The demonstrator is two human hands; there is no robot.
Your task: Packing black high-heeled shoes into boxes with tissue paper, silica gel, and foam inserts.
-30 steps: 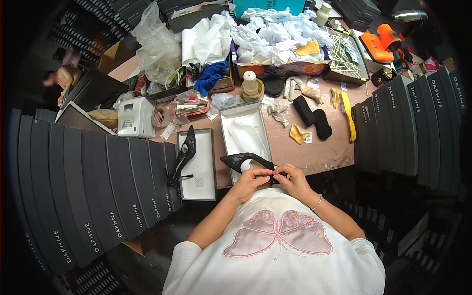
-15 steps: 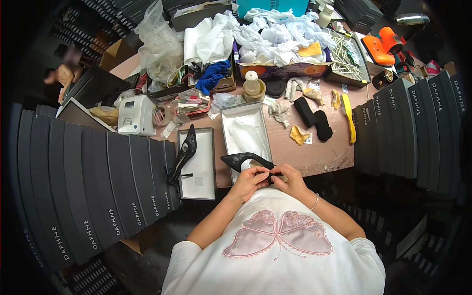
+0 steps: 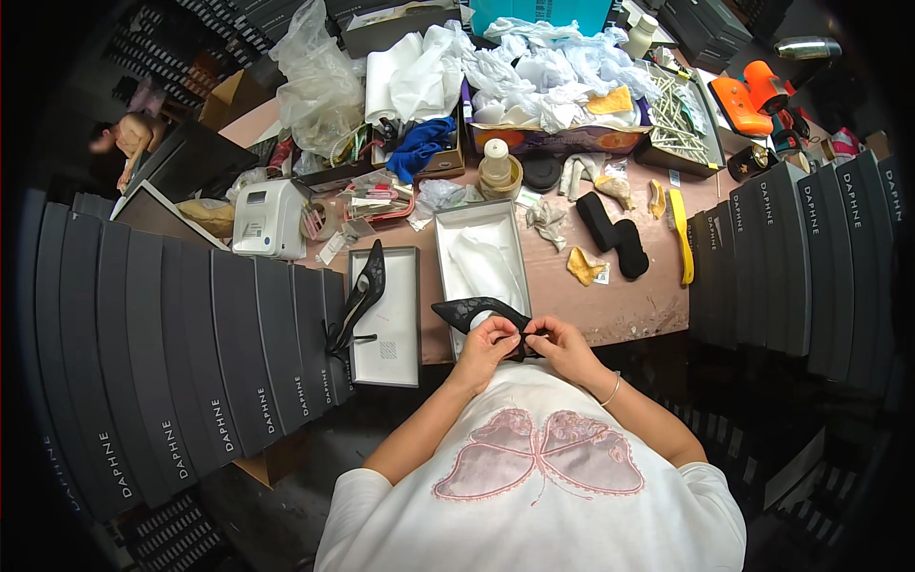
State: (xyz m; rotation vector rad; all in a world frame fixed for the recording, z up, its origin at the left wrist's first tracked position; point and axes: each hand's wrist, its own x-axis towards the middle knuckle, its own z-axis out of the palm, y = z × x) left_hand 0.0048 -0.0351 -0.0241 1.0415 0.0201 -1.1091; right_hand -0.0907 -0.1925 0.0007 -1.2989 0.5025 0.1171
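Note:
A black lace pointed high-heeled shoe rests at the near end of an open grey shoe box with white tissue paper in it. Behind the shoe's heel, my left hand pinches the shoe's thin black strap. On the other side my right hand closes thumb and fingertips on the same strap, close to my left. The fingers hide part of the strap. To the left, the matching black shoe lies in a grey box lid, its black ties over the left edge.
Stacked dark shoe boxes wall the left side, and more boxes stand at right. Behind are a white label printer, a bottle, black sponge pieces, a yellow-handled brush and a carton of crumpled paper.
The view has shifted slightly. My fingertips have drawn a little apart at the strap, my left fingers rising a bit. The shoes stay where they were.

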